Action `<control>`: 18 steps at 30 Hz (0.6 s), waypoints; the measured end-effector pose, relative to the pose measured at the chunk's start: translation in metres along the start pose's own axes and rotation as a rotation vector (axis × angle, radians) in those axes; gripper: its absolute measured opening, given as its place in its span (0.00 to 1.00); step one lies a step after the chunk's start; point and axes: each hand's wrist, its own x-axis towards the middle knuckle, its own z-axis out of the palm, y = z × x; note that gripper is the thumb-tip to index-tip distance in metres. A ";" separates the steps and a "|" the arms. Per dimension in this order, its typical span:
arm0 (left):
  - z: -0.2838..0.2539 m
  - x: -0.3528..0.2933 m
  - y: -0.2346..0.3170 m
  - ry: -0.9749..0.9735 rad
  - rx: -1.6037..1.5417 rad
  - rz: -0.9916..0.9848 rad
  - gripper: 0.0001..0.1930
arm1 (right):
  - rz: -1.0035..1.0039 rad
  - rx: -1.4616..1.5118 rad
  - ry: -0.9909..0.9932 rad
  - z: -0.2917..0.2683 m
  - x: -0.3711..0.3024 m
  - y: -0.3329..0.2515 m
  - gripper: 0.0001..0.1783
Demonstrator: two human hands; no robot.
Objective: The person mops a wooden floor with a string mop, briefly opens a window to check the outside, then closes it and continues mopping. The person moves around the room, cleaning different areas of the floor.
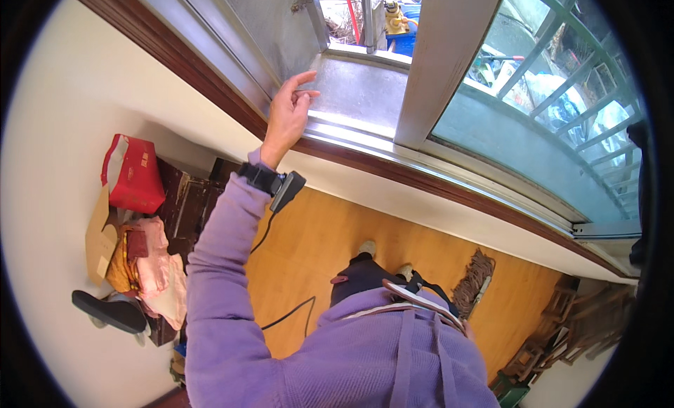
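Observation:
My left hand [286,120] reaches forward to the window opening. It is just over the metal sill [358,92] at the left end of the sliding track [351,130]. The index finger is stretched out and the thumb lies a little apart from it. I see nothing held between them. A black strap with a small device [270,182] sits round the left wrist, and a cable hangs from it. The sliding window frame [442,64] stands to the right of the hand. My right hand does not show.
A brown mop head [474,281] lies on the wooden floor [316,229] near my feet. To the left, a red paper bag [133,173] and pink cloth [158,264] rest on dark furniture. Wooden stools [554,331] stand at the right. Curved bars [554,95] show outside the glass.

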 end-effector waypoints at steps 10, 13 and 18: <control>-0.006 -0.034 0.025 -0.168 0.927 0.250 0.08 | -0.016 -0.065 0.082 0.014 -0.023 -0.019 0.19; 0.012 -0.041 0.034 -0.409 0.721 0.154 0.11 | -0.011 -0.096 0.078 0.020 -0.029 -0.015 0.19; 0.057 -0.073 0.062 -0.397 0.143 0.238 0.16 | -0.040 -0.165 0.025 0.021 -0.049 -0.013 0.20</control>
